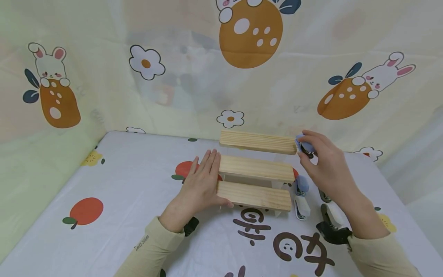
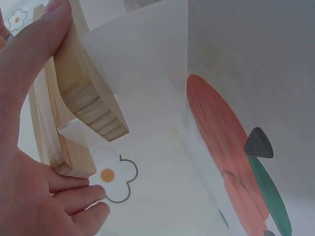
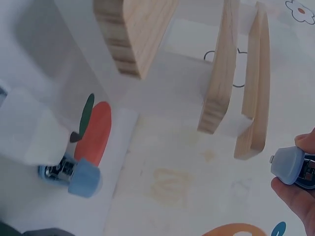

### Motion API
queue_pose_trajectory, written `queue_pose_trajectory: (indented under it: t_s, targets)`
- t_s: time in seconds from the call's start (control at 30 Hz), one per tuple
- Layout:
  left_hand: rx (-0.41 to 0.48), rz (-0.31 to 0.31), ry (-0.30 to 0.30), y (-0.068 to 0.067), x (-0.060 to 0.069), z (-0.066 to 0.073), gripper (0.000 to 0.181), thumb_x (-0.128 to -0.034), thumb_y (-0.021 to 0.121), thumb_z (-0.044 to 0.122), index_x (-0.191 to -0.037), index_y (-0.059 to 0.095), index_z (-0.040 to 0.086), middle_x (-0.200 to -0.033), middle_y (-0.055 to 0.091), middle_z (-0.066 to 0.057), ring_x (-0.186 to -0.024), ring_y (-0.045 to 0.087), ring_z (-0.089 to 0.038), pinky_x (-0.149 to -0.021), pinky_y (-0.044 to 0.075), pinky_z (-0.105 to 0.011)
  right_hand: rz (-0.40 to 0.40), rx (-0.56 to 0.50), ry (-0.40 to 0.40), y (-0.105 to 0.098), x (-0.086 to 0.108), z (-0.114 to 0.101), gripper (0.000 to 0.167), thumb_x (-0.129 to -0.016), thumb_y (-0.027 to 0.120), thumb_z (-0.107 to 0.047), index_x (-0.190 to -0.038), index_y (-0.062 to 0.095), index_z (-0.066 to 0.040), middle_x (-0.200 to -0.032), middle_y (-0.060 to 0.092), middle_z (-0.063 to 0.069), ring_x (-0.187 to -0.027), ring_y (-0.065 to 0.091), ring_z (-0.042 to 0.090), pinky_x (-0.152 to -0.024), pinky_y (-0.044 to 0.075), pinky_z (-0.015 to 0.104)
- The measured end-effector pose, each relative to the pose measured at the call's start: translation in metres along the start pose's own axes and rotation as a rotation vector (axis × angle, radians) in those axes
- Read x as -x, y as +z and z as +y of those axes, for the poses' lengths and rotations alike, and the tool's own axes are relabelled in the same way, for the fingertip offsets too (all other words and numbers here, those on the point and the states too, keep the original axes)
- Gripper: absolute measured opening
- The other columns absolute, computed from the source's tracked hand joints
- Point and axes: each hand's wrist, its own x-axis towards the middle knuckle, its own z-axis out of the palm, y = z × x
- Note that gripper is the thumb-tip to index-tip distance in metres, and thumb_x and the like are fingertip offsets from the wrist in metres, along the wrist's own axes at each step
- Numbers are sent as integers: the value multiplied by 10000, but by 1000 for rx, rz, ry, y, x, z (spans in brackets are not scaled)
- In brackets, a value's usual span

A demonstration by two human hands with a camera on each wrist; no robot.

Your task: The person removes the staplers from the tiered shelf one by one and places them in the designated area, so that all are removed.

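Observation:
A three-tier stand has pale wooden steps (image 1: 256, 194) on whitish supports (image 2: 142, 64). My left hand (image 1: 202, 181) rests at the stand's left end with fingers straight. Its thumb (image 2: 37, 51) lies on the front step, and some fingertips reach past the end of another step in the left wrist view. Between the thumb and fingers of my right hand (image 1: 330, 169) is a small blue stapler (image 3: 288, 164), at the right end of the top, grooved step (image 1: 257, 142). Whether the stapler touches that step I cannot tell.
Right of the stand, another blue stapler (image 1: 302, 184) and a white stapler (image 1: 302, 207) lie on the patterned cloth (image 1: 131, 215). More staplers, one of them white (image 1: 332, 215), are partly hidden near my right wrist. A printed curtain (image 1: 187, 88) hangs behind the table.

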Motion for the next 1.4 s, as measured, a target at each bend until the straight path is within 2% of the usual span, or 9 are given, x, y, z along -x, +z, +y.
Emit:
queue_pose_trajectory:
  t_s: [0.8, 1.0, 1.03, 1.1, 1.13, 1.27, 1.33, 1.37, 1.4]
  targets:
    - [11, -5, -5, 0, 0, 1, 1431, -561, 851, 693, -1575, 128, -12, -1661, 147, -157, -1552, 126, -284, -1255, 120, -512, -46, 49, 124, -18, 17, 26, 426, -810, 719, 99, -1215, 595, 56, -1385, 535, 238, -1101, 606, 434, -831, 496, 563]
    - [16, -16, -14, -1, -1, 0, 1431, -564, 850, 691, -1577, 119, -7, -1665, 132, -150, -1555, 110, -277, -1258, 106, -506, -37, 68, 117, -20, 21, 34, 422, -805, 729, 90, -1207, 606, 52, -1369, 552, 238, -1078, 623, 423, -821, 489, 544]
    - [16, -16, -14, -1, -1, 0, 1431, -563, 851, 690, -1577, 120, -8, -1665, 133, -150, -1555, 110, -277, -1258, 106, -505, -37, 69, 115, -21, 21, 36, 421, -806, 731, 83, -1208, 609, 50, -1365, 556, 239, -1070, 626, 420, -838, 528, 460]
    - [15, -16, -14, 0, -1, 0, 1431, -562, 851, 690, -1577, 121, -8, -1664, 135, -150, -1555, 111, -277, -1258, 107, -505, -47, 71, 123, -22, 23, 39, 419, -815, 728, 74, -1215, 605, 51, -1368, 550, 247, -1066, 622, 431, -837, 523, 458]
    - [16, -15, -14, 0, -1, 0, 1431, -561, 852, 689, -1576, 124, -8, -1664, 139, -151, -1555, 113, -278, -1258, 108, -506, -48, 72, 126, -23, 24, 40, 418, -816, 728, 71, -1215, 605, 50, -1368, 551, 248, -1061, 623, 432, -853, 546, 359]
    - [20, -15, -11, -1, -1, 0, 1431, -559, 853, 689, -1576, 125, -8, -1663, 145, -152, -1554, 117, -279, -1257, 111, -509, -49, 83, 133, -27, 29, 48, 410, -813, 727, 75, -1204, 601, 61, -1355, 550, 266, -1014, 623, 435, -843, 555, 344]
    - [22, -17, -10, -1, -1, 0, 1432, -560, 852, 689, -1576, 122, -8, -1663, 143, -153, -1554, 117, -281, -1257, 110, -510, -45, 86, 132, -28, 32, 52, 411, -802, 731, 84, -1193, 602, 67, -1339, 555, 276, -1008, 612, 436, -838, 506, 86]
    - [22, -19, -10, -2, -1, 1, 1432, -561, 851, 689, -1577, 119, -8, -1663, 140, -152, -1554, 115, -281, -1257, 110, -511, -48, 85, 134, -29, 34, 54, 412, -801, 729, 88, -1191, 597, 75, -1333, 552, 289, -1009, 600, 447, -831, 503, 74]
    - [21, -17, -8, -2, 0, 0, 1430, -561, 852, 689, -1575, 125, -10, -1662, 145, -156, -1553, 120, -286, -1256, 115, -514, -53, 82, 138, -31, 35, 56, 414, -800, 728, 90, -1192, 593, 77, -1331, 547, 294, -1009, 591, 452, -819, 411, -29]
